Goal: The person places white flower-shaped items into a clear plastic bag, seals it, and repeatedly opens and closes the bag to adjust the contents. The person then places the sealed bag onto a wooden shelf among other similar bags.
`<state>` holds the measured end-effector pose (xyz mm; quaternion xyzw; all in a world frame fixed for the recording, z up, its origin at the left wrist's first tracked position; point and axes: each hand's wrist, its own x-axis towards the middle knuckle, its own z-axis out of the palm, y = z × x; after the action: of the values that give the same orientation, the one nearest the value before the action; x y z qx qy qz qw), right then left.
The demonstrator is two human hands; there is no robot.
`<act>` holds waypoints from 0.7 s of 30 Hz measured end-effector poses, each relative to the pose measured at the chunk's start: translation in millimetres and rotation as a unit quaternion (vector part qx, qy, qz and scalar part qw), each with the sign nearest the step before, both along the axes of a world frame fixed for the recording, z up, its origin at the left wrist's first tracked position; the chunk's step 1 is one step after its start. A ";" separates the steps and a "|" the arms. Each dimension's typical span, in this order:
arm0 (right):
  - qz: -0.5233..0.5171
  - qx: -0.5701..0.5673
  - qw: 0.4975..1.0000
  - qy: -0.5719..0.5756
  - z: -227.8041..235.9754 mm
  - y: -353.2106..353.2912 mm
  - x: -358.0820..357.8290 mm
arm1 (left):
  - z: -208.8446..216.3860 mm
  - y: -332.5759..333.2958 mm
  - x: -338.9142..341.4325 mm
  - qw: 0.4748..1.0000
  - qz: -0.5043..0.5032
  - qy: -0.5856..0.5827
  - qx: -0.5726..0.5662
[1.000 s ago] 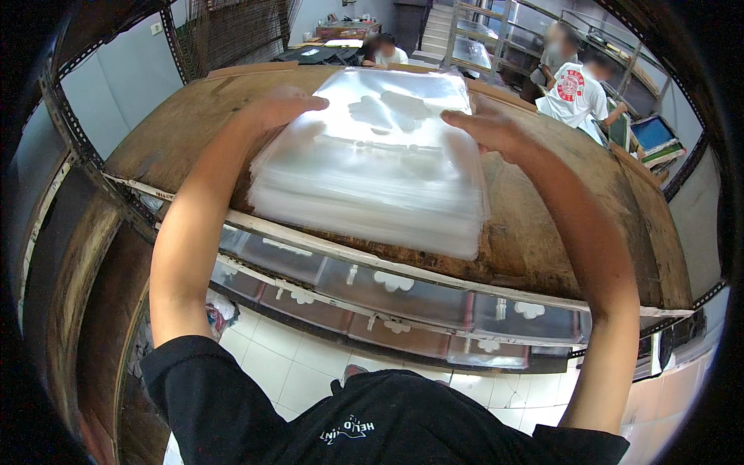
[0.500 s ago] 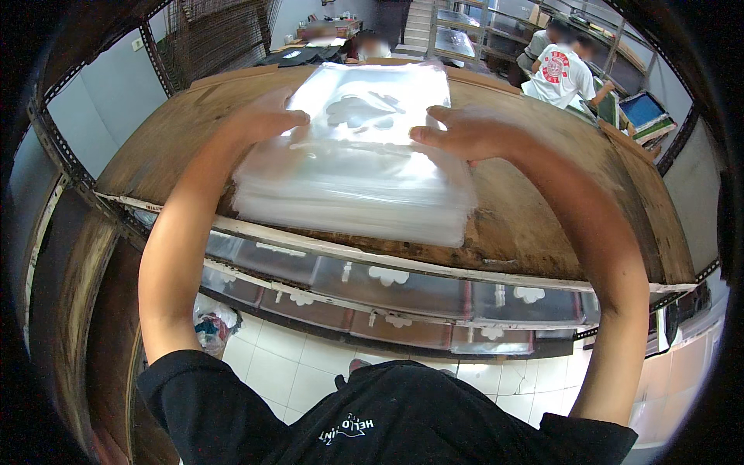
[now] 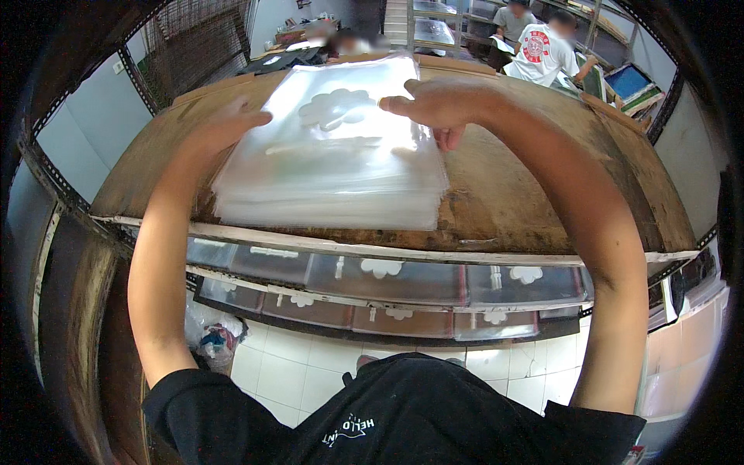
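A thick stack of clear plastic sheets [image 3: 325, 186] lies on the worn wooden tabletop, with a pale flower-like shape showing on its upper part. My left hand [image 3: 229, 128] is at the stack's left edge, slightly blurred, its thumb stretched toward the sheets and its fingers apart. At the right edge, my right hand [image 3: 446, 108] has its thumb and forefinger extended over the top sheet. Its other fingers hang down beside the stack, partly hidden. Neither hand is visibly wrapped round the sheets.
Below the wooden tabletop [image 3: 527, 194], shelves hold several clear sheets with white flower shapes [image 3: 382, 268]. A plastic bag of scraps [image 3: 221, 341] sits on the tiled floor at left. Two people [image 3: 542, 54] stand at the far right, near framed screens [image 3: 634, 84].
My hands have drawn slightly apart from the stack's sides, the left one more clearly. The stack's edges look more even. The whole view has shifted a little.
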<state>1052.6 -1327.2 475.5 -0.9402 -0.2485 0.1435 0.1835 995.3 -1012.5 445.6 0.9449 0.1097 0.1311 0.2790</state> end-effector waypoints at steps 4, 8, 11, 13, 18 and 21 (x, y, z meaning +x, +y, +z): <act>0.039 -0.015 0.999 -0.029 0.9 -5.1 -24.7 | 0.2 19.2 -14.7 0.996 -0.064 0.051 0.028; 0.068 -0.014 0.996 -0.048 -2.7 0.1 -29.7 | 7.2 -24.1 -39.7 0.989 -0.103 0.057 0.086; 0.070 -0.021 0.996 -0.046 -0.9 4.0 -34.9 | 2.2 -21.7 -37.1 0.987 -0.119 0.041 0.101; 0.069 -0.026 0.997 -0.025 0.4 6.9 -38.2 | 1.1 -20.0 -37.8 0.987 -0.103 0.045 0.112; 0.065 0.026 0.997 -0.013 -13.0 -10.4 -27.3 | -5.1 -31.6 -33.2 0.993 -0.057 0.030 0.094; 0.067 0.046 0.993 -0.086 1.9 -37.9 -46.5 | -9.4 3.9 -35.5 0.985 -0.081 -0.059 0.142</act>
<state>1006.1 -1365.0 477.3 -0.9209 -0.3319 0.0627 0.1947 959.8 -1008.6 436.2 0.9713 -0.0038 0.1783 0.1575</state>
